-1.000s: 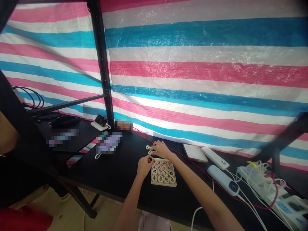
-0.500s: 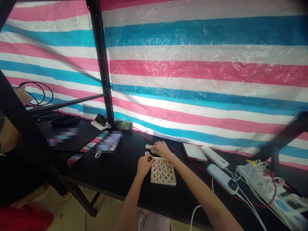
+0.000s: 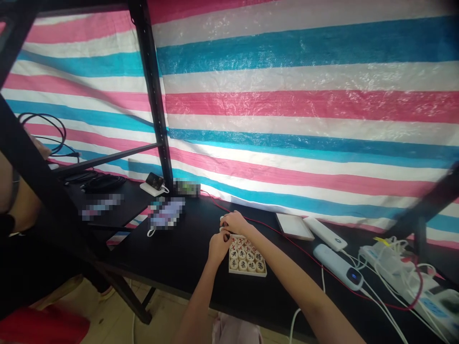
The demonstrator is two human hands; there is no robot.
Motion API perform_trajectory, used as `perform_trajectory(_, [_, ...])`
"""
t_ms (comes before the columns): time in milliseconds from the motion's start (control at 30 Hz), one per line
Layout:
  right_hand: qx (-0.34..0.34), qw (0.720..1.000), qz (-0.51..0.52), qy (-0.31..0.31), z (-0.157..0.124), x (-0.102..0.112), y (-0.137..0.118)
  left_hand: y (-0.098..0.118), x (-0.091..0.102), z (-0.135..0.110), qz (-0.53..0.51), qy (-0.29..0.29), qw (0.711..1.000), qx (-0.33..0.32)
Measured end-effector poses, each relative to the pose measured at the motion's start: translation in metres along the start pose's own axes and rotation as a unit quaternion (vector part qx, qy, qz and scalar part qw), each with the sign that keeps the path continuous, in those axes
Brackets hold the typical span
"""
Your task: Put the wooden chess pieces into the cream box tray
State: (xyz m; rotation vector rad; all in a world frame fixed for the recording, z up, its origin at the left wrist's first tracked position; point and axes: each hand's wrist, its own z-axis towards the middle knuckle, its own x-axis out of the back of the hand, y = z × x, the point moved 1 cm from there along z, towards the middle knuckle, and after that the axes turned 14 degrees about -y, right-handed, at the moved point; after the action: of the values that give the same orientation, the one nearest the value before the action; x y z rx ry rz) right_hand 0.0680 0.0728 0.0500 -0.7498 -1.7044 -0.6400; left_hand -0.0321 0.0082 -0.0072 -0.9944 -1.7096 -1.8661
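Table [image 3: 172, 258]: black, striped tarp behind its far edge.
Tray [image 3: 247, 274]: wooden, packed with round chess pieces, mid-table near the front edge.
Right hand [image 3: 234, 222]: just past the tray's far-left corner, fingers curled narrow over loose pieces; grip can't tell.
Left hand [image 3: 218, 247]: at the tray's left side, curled; contents can't tell.
Loose pieces [image 3: 221, 229]: between both hands, far-edge side of the tray; right hand nearer.

free: bare table [image 3: 179, 260] left of tray [image 3: 247, 274] | blocked: red cable [image 3: 212, 201] behind, power banks [image 3: 339, 265] right

Pale wooden game pieces [image 3: 247, 255] in a wooden tray [image 3: 247, 273], matt black table [image 3: 186, 258], glossy woven plastic tarp [image 3: 287, 105]
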Motion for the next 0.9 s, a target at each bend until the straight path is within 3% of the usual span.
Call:
perform_trajectory(267, [0.022,0.998,-0.017,0.049,-0.0050,-0.0032,0.0016,0.0033,0.0026,-0.0026,0.004,-0.011,1.000,0.008])
perform_trajectory(533, [0.026,0.999,-0.017,0.029,-0.0017,-0.0018,0.0005,0.0028,0.0030,-0.0038,-0.009,-0.007,1.000,0.009])
perform_trajectory(900, [-0.048,0.998,0.012,0.046,-0.0065,-0.0065,0.0067,0.0021,0.0028,-0.0037,-0.020,-0.007,1.000,0.000])
